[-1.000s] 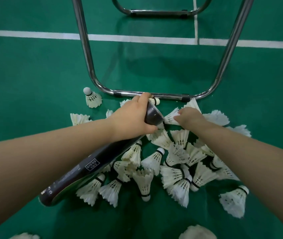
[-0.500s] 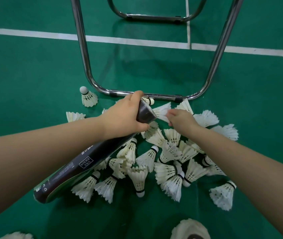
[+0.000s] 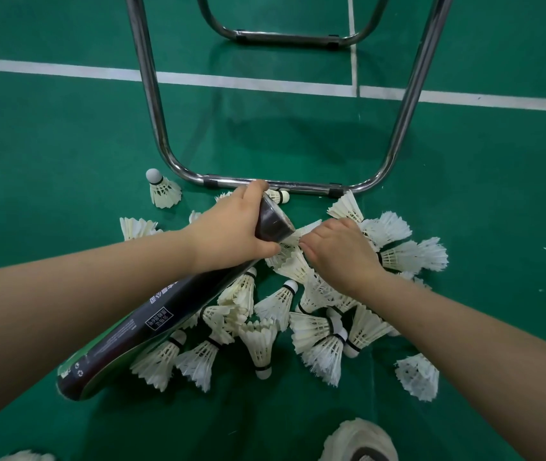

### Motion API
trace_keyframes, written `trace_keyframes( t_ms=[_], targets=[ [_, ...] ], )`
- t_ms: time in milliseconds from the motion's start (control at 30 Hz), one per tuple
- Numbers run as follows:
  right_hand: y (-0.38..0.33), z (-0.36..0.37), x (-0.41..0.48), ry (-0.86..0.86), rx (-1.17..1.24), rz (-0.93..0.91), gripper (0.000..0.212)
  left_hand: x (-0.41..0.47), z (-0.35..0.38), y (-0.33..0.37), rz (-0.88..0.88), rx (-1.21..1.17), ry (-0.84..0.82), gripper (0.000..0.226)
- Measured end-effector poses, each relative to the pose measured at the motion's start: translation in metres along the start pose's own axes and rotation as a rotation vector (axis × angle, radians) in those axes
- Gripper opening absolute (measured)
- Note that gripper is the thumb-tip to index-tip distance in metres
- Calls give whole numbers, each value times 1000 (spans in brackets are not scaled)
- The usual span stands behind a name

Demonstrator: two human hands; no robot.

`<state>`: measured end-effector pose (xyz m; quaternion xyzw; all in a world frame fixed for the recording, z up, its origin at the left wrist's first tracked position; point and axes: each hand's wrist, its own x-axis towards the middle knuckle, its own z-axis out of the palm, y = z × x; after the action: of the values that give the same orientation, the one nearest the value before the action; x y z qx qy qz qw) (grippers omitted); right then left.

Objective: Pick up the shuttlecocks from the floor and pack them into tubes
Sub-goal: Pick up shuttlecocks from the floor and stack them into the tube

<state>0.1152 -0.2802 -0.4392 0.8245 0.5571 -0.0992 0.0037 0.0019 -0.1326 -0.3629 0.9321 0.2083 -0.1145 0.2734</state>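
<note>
Your left hand point(image 3: 231, 234) curls its fingers round the dark tube point(image 3: 151, 321) near its open mouth, tilting it low over the floor point(image 3: 65, 144) so your right hand point(image 3: 338, 251), fingers pinching a shuttlecock point(image 3: 301, 232) by the feathers, can feed it straight in, with the pile point(image 3: 261, 344) just beneath by the metal frame point(image 3: 298, 187).

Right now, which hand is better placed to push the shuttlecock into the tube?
Right. The right hand pinches a shuttlecock at the open mouth of the tube, while the left hand is wrapped round the tube near that end, so it probably should just steady it.
</note>
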Motion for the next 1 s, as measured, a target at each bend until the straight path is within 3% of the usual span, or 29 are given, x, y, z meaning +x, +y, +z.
trace_keyframes(
  t_ms=[133, 367, 500, 667, 767, 1000],
  targets=[
    [8, 10, -1, -53, 46, -12, 21, 3, 3, 4, 5, -10, -6, 94],
    [7, 5, -7, 16, -104, -147, 34, 7, 7, 4, 4, -3, -11, 92],
    [-2, 4, -4, -44, -72, -184, 41, 7, 7, 3, 4, -9, -5, 93],
    [4, 9, -3, -168, 182, 91, 44, 4, 6, 0, -4, -7, -10, 94],
    [12, 14, -6, -238, 206, 215, 42, 3, 5, -4, -20, 0, -18, 94],
    [20, 22, -1, -132, 114, 151, 30, 2, 6, -6, -41, 0, -42, 95]
  ],
)
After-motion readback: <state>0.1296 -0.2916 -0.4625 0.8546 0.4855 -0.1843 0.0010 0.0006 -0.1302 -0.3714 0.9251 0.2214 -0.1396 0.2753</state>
